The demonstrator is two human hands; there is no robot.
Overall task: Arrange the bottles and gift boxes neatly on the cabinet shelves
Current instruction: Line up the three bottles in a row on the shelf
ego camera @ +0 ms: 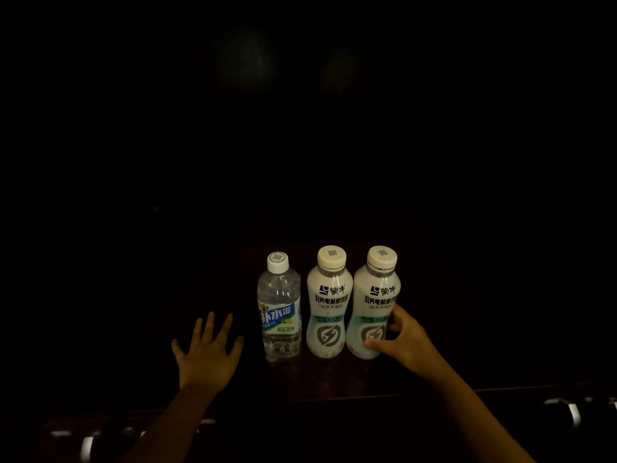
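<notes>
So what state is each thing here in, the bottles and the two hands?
Clear water bottle: upright, capped, untouched, leftmost in the row.
Middle white bottle: upright, capped, untouched.
Right white bottle: upright, capped, gripped low on its side.
Left hand: open, fingers spread, empty, beside the clear bottle.
Right hand: curled around the right white bottle.
Shelf: dark, too dim to tell more.

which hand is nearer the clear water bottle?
Left. The left hand lies open just left of the clear water bottle; the right hand grips the far-right white bottle.
</notes>
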